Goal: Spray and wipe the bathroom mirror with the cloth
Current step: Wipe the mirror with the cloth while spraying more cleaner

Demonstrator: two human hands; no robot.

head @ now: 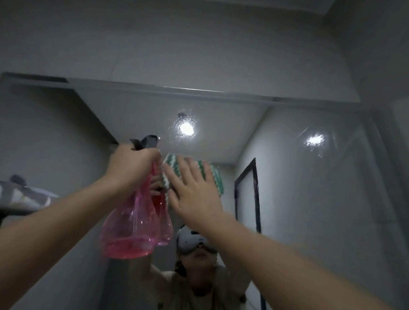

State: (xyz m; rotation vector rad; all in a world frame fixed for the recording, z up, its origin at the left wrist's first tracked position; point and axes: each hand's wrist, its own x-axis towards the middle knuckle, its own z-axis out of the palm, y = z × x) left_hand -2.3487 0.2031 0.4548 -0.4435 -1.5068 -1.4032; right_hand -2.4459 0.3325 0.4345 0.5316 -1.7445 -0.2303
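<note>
Left hand (132,166) is gripping the neck of a pink spray bottle (131,224), centre-left of frame, nozzle up. Right hand (192,192), fingers spread flat, is pressing a green-and-white striped cloth (213,177) against the mirror (304,186) at centre. Wet droplets are glinting on the glass around two light reflections, upper centre and right.

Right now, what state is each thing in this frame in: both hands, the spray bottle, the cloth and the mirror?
Left hand: raised, grips the spray bottle's neck.
Spray bottle: pink, see-through, held up near the glass, pink liquid low in its base.
Right hand: fingers spread flat, presses the cloth.
Cloth: green and white, flat against the mirror.
Mirror: wet droplets around the reflected lights, not yet wiped there.
</note>
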